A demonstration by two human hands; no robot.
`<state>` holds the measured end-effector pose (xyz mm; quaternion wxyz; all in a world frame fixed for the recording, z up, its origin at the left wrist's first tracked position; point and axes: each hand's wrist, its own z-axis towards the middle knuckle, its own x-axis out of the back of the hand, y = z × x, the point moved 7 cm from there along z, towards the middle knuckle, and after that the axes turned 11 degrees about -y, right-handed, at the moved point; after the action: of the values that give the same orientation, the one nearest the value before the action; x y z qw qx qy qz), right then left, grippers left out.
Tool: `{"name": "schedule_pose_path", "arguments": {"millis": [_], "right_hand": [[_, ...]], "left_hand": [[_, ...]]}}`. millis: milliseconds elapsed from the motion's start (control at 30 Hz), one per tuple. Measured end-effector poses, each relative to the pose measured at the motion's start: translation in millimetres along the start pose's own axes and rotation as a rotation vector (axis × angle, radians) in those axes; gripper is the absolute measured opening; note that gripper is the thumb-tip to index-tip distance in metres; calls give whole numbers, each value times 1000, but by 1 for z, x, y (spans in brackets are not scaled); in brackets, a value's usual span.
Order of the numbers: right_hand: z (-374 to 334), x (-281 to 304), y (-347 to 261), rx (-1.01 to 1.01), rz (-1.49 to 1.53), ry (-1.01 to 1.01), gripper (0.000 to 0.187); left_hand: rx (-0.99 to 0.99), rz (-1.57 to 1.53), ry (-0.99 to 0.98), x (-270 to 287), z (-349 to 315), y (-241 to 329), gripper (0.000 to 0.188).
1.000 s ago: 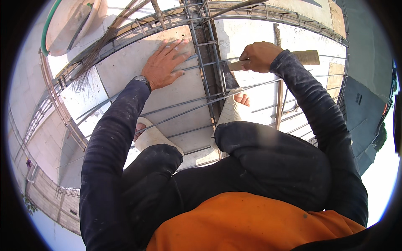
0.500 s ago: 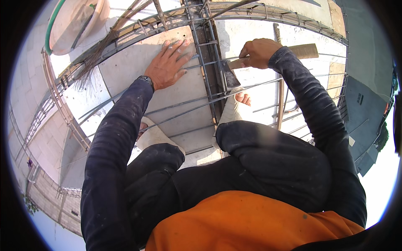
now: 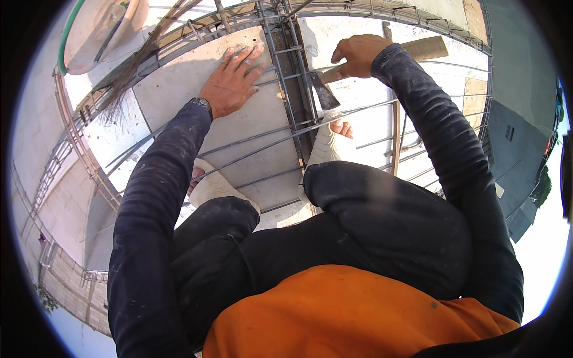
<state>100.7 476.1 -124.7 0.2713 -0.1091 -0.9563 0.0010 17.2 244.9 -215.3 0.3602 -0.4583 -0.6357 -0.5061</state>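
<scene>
My left hand lies on a pale grey flat panel, its fingers spread and nothing in them. To the right, my right hand is wrapped round the wooden handle of a hatchet, close to its head. The dark metal blade points toward the steel rebar cage between the panels, just beyond my right foot. Part of the handle is hidden by the hand and sleeve.
Thin rebars cross the panels near my feet. A bundle of thin wires lies left of my left hand, below a pale tub with a green rim. More rebar cage runs along the far side.
The whole view has shifted a little, so things sit higher and more to the left. The right hand and hatchet have moved slightly away from me; the left hand stays on the panel.
</scene>
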Motion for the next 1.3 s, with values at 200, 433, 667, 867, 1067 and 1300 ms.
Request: {"name": "schedule_pose_path", "arguments": {"millis": [200,433,667,867,1067,1300], "right_hand": [[-3,-2,-14,-69,-78,-154,36],[-7,4,-16,-37,-141,-220,31],[1,1,-2,-83,-56,-125,32],[1,-1,-5,-18,-52,-169,31],[1,-5,-17,-16,-128,-306,30],[5,2,-14,-5,-81,-163,33]], "left_hand": [[15,44,-14,-3,-1,-7,51],[35,-108,-176,16,5,-29,54],[-19,-59,-117,11,-1,-23,60],[-29,-31,-60,2,-3,-21,58],[-46,-31,-46,4,-4,-19,58],[-42,-37,-53,3,-7,-20,56]]}}
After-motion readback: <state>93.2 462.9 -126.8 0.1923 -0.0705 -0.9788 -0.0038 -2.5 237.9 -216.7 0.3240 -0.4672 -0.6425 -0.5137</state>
